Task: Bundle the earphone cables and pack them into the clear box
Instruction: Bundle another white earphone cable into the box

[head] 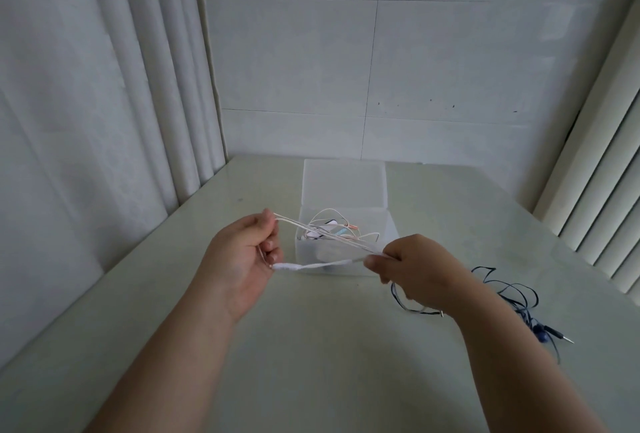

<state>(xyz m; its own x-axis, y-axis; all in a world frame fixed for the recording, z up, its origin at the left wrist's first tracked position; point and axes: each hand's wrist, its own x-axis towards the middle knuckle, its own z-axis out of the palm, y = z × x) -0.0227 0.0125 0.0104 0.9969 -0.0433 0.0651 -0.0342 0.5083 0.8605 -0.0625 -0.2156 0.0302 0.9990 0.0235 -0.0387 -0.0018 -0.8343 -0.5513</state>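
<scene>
Mid-bundling: both hands, left hand (242, 259) & right hand (412, 266), pinched shut on white earphone cable (329, 238), stretched taut over clear box (346, 214). Next: wrap w/ tie, drop in.

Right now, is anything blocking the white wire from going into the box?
Nothing visible does. The white cable, stretched between left hand and right hand, is just above the open clear box, which already holds other earphones.

Both forearms enter from the frame's lower edge bare, left hand (242, 259) and right hand (415, 268) ungloved (sleeves unseen).
</scene>
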